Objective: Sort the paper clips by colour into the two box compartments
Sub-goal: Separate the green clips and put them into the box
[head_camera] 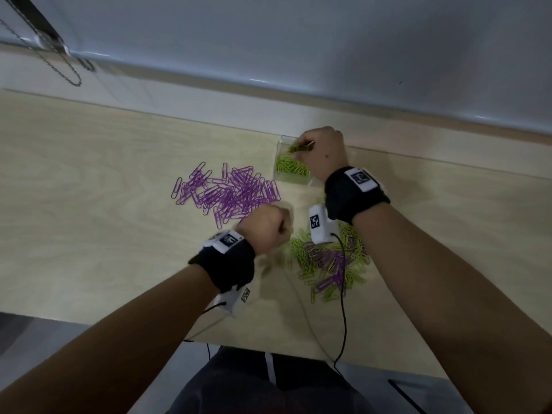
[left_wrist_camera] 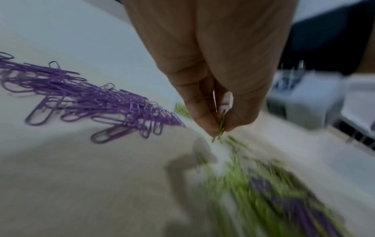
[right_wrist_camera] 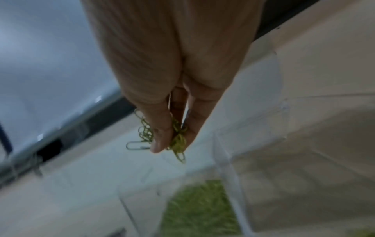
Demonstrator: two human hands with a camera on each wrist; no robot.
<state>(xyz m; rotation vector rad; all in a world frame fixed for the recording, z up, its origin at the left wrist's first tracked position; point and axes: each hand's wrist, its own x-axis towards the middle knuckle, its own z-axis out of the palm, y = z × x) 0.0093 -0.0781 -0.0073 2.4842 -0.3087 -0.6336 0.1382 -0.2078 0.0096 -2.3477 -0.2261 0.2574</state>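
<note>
A clear two-compartment box (head_camera: 280, 142) stands at the back of the table, and one compartment holds green clips (head_camera: 291, 168). My right hand (head_camera: 304, 148) hovers over that compartment, pinching a bunch of green clips (right_wrist_camera: 177, 141) above the green heap (right_wrist_camera: 198, 208) beside the divider (right_wrist_camera: 225, 160). My left hand (head_camera: 280, 227) is curled just above the table between the two piles; its thumb and fingers pinch a few green clips (left_wrist_camera: 221, 123). A pile of purple clips (head_camera: 227, 192) lies left of the box. A mixed green and purple pile (head_camera: 328, 264) lies near the front.
The table's front edge (head_camera: 268, 348) runs close to my body, and thin black cables (head_camera: 343, 294) trail from the wrist cameras across the mixed pile. A white ledge and wall (head_camera: 209, 94) run behind the box. Bare wood (head_camera: 89, 189) spreads to the left.
</note>
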